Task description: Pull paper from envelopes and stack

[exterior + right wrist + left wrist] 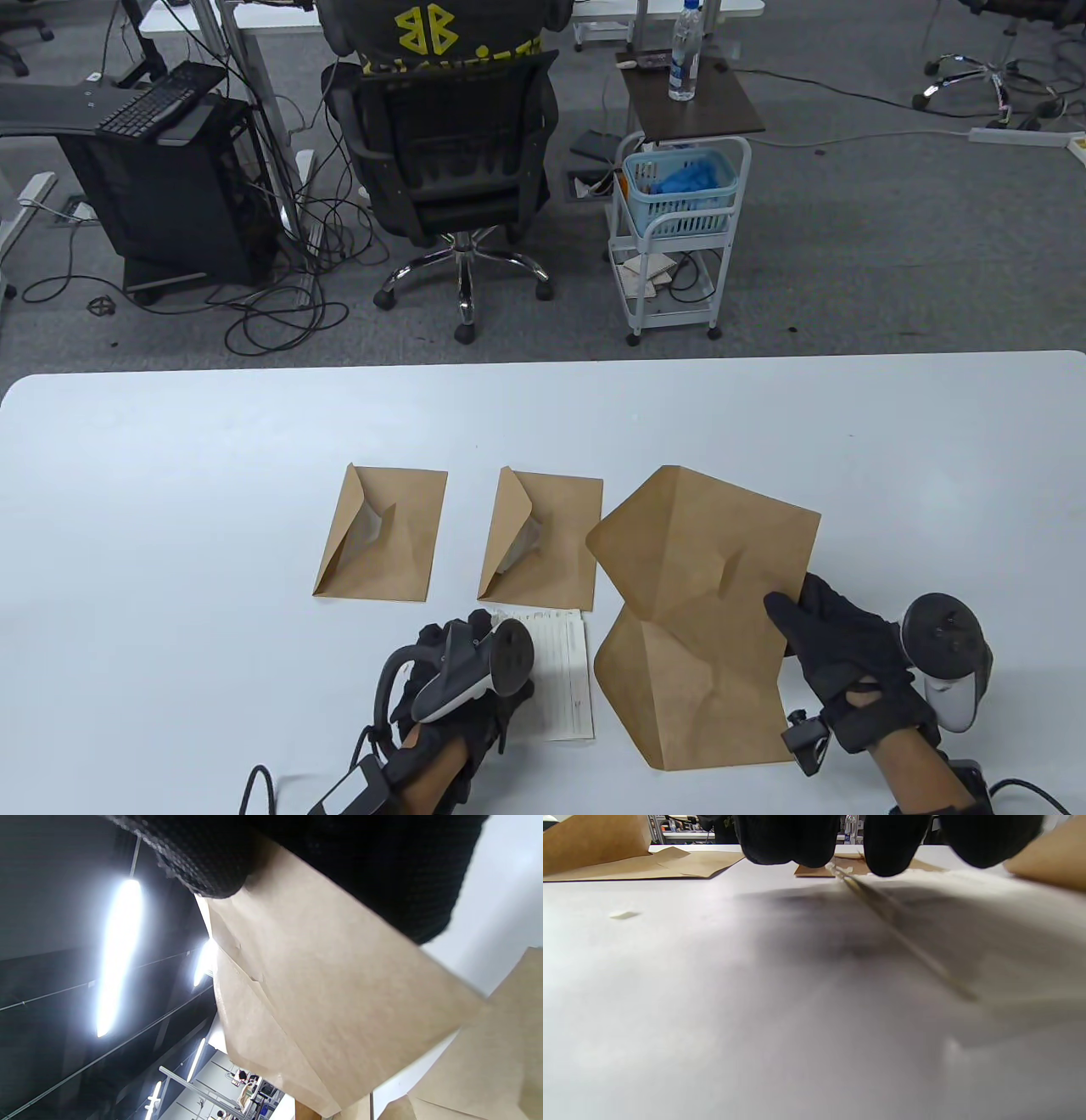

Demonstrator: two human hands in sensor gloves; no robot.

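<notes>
My right hand [836, 645] grips the right edge of a large brown envelope [704, 611] and holds it tilted above the table, flap open; in the right wrist view the envelope [322, 993] fills the middle under my gloved fingers [339, 861]. My left hand [462, 679] presses flat on a white printed sheet [564, 671] lying on the table; the left wrist view shows my fingertips [888, 849] on the blurred sheet [967, 933]. Two smaller brown envelopes lie behind, one at the left [382, 532] and one in the middle [543, 539], each with its flap open and paper showing inside.
The white table [170, 509] reaches to both sides. Beyond its far edge stand an office chair [450, 161], a white cart with a blue basket [679, 221] and a computer tower [170, 195].
</notes>
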